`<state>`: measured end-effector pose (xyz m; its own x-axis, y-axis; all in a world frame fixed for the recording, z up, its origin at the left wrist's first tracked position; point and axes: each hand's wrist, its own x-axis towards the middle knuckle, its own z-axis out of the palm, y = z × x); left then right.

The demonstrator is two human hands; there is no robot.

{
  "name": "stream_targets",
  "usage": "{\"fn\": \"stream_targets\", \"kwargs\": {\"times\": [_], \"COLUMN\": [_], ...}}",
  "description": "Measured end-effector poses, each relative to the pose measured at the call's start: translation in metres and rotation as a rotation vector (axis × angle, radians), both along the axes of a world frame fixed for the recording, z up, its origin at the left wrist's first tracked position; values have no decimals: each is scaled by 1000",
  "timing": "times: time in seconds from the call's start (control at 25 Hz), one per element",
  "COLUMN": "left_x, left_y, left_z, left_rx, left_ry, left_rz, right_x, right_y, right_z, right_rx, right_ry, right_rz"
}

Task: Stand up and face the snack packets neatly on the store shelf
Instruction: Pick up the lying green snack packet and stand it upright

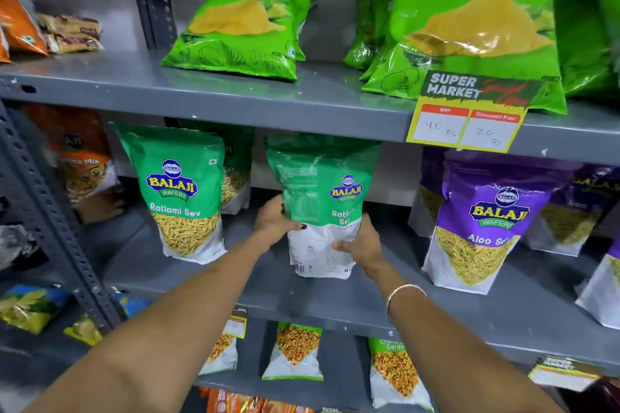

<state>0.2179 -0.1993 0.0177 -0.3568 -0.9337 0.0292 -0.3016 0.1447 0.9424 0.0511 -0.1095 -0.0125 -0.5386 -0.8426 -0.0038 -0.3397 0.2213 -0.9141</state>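
- Your two bare forearms reach in from the near edge, and a thin metal bangle (404, 293) sits on your right wrist.
- Your left hand (273, 223) grips the left edge of a green snack packet (322, 208); the thumb lies across its face and the other fingers are curled out of sight behind it.
- Your right hand (364, 243) holds the lower right part of that same packet, with the thumb pressed on its white bottom panel and the fingers wrapped round the side.
- The packet stands upright on the grey middle shelf (335, 298), near its middle. It is twisted so that its printed back panel shows on the left and only part of the front logo on the right.
- Left of it, well apart, a second green packet (183, 193) stands upright, front facing you.
- To the right, a purple packet (483, 221) stands upright on the same shelf, with more purple ones behind and beside it.
- Below, on the lower shelf, smaller snack packets (295, 350) stand in a row.
- Farther up, large bright green chip bags (248, 20) lean on the top shelf.
- A yellow price tag (468, 111) hangs from that shelf's front edge, to the right.
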Motion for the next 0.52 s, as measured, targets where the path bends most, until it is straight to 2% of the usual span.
{"fn": "stream_targets", "kwargs": {"times": [0.16,0.32,0.52], "left_x": [-10,-4,0], "left_y": [-5,-7,-4], "left_z": [-6,-7,-5], "left_rx": [8,156,264], "left_ry": [-52,-207,-150], "left_rz": [-88,-189,-145], "right_x": [-4,-13,-19], "right_y": [4,-1,-3], "right_z": [-20,-19,-15], "right_rx": [-39,107,171], "right_ry": [-39,27,6], "right_rz": [-66,-78,-52]}}
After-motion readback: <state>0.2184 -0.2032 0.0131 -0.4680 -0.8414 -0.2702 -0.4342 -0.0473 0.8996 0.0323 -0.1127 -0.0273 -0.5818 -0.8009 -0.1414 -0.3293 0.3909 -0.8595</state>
